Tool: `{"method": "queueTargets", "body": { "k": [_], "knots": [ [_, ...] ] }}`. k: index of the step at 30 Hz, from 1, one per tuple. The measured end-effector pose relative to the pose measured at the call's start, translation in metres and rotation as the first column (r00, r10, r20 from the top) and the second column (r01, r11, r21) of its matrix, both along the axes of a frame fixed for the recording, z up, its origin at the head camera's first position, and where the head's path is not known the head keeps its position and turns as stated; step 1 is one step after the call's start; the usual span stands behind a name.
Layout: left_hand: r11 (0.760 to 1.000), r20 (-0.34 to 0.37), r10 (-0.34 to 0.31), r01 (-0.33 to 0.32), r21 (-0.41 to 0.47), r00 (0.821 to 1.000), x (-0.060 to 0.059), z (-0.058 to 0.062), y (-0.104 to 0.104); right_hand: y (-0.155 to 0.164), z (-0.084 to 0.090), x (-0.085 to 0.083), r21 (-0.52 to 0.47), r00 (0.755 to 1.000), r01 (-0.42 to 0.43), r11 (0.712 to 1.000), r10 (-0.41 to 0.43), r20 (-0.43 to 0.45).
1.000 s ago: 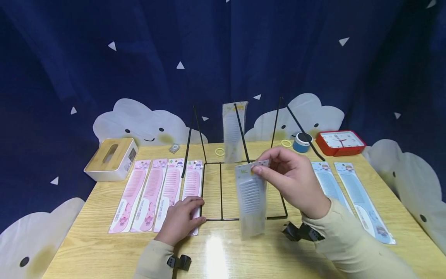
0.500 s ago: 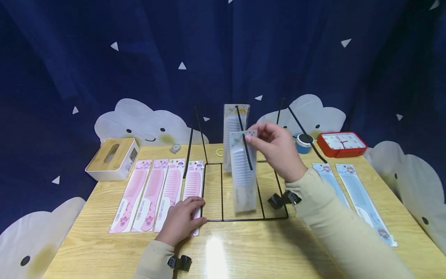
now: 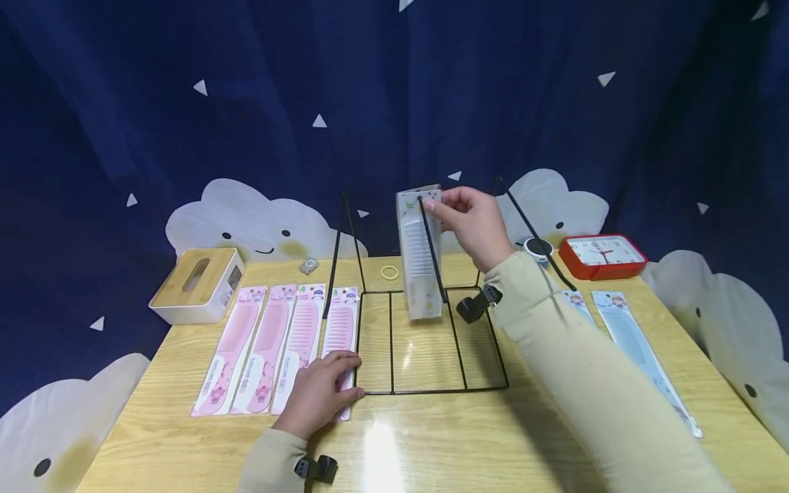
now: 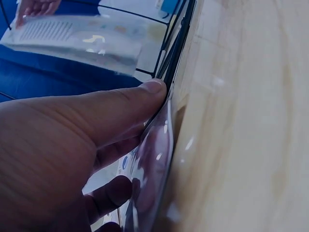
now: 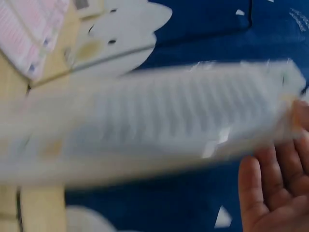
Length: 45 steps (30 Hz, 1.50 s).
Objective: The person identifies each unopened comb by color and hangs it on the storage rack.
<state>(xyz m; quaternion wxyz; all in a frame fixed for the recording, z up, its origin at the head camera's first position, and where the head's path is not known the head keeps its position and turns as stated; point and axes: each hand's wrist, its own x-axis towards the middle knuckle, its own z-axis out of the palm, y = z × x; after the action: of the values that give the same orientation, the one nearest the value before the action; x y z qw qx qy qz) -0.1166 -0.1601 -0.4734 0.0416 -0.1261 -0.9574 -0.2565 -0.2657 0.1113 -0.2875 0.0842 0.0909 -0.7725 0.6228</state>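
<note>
My right hand (image 3: 470,220) pinches the top of a white packaged comb (image 3: 420,257) at the middle hook of a black wire display stand (image 3: 431,342). The comb hangs upright over another white comb, which it hides. In the right wrist view the white comb (image 5: 159,121) is blurred, with my fingers (image 5: 275,179) at its end. My left hand (image 3: 320,392) rests on the lower end of the rightmost pink packaged comb (image 3: 341,329), beside the stand's base. In the left wrist view my thumb (image 4: 120,108) presses that comb's glossy wrapper (image 4: 152,179) against the table.
Several pink packaged combs (image 3: 265,346) lie left of the stand and blue ones (image 3: 635,342) lie to the right. A wooden-topped tissue box (image 3: 197,284) stands at the back left; a red clock (image 3: 600,255), a blue tape roll (image 3: 537,250) and a yellow rubber band (image 3: 389,272) at the back.
My right hand has lifted the white comb from low over the table up and back to the stand's middle hook. The left hand has stayed put.
</note>
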Motion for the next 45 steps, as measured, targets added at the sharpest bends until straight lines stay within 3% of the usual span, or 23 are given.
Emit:
{"method": "queueTargets", "body": {
  "k": [4,8,11,12,15,17,20,23,26,30,34,37,39,41,45],
  "knots": [
    [1.000,-0.002,-0.005,0.005,-0.002,1.000,0.002,-0.003,-0.001,0.035,-0.029,0.000,0.168,1.000,-0.012,0.986,0.016,-0.023],
    [1.000,-0.023,0.004,-0.004,-0.002,1.000,0.002,-0.003,-0.002,0.088,-0.075,-0.007,0.282,0.997,-0.078,0.956,0.083,-0.008],
    [1.000,-0.027,0.004,-0.004,-0.003,1.000,0.001,-0.003,-0.002,0.136,-0.109,-0.008,0.377,0.999,-0.034,0.925,0.032,0.012],
    [1.000,-0.025,0.001,-0.001,-0.002,1.000,0.001,-0.002,-0.002,0.153,-0.119,-0.007,0.416,1.000,-0.001,0.909,-0.005,0.013],
    [1.000,-0.018,-0.009,0.009,0.001,1.000,-0.001,-0.001,-0.002,0.202,-0.141,-0.005,0.586,0.990,0.077,0.807,-0.130,0.049],
    [1.000,-0.013,-0.008,0.008,0.006,1.000,-0.001,-0.002,-0.001,0.229,-0.152,-0.007,0.658,0.976,0.053,0.751,-0.179,0.126],
    [1.000,-0.006,-0.009,0.009,0.010,1.000,-0.001,-0.003,-0.001,0.256,-0.160,-0.009,0.740,0.940,-0.051,0.671,-0.218,0.263],
    [1.000,-0.006,-0.015,0.015,0.008,1.000,-0.001,-0.003,0.000,0.271,-0.165,-0.012,0.785,0.932,-0.106,0.610,-0.214,0.292],
    [1.000,-0.012,-0.017,0.017,0.005,1.000,-0.002,-0.002,0.000,0.276,-0.164,-0.016,0.801,0.936,-0.118,0.587,-0.203,0.286],
    [1.000,-0.011,-0.012,0.012,0.001,1.000,-0.001,0.000,-0.001,0.272,-0.163,-0.021,0.784,0.921,-0.095,0.614,-0.245,0.303],
    [1.000,-0.010,-0.009,0.008,-0.003,1.000,-0.001,0.002,-0.003,0.263,-0.162,-0.020,0.731,0.897,-0.030,0.681,-0.304,0.321],
    [1.000,-0.009,-0.001,0.001,0.000,1.000,0.000,0.002,-0.004,0.253,-0.157,-0.017,0.710,0.921,-0.001,0.704,-0.277,0.276],
    [1.000,-0.009,0.001,0.000,0.003,1.000,0.000,0.002,-0.004,0.245,-0.149,-0.014,0.700,0.949,0.005,0.714,-0.225,0.223],
    [1.000,-0.008,-0.002,0.002,0.011,1.000,-0.001,0.001,-0.004,0.235,-0.137,-0.009,0.697,0.971,-0.003,0.717,-0.164,0.173],
    [1.000,-0.006,-0.019,0.019,0.014,1.000,-0.002,0.000,-0.002,0.205,-0.108,0.010,0.646,0.991,-0.042,0.762,-0.052,0.126]
  ]
}}
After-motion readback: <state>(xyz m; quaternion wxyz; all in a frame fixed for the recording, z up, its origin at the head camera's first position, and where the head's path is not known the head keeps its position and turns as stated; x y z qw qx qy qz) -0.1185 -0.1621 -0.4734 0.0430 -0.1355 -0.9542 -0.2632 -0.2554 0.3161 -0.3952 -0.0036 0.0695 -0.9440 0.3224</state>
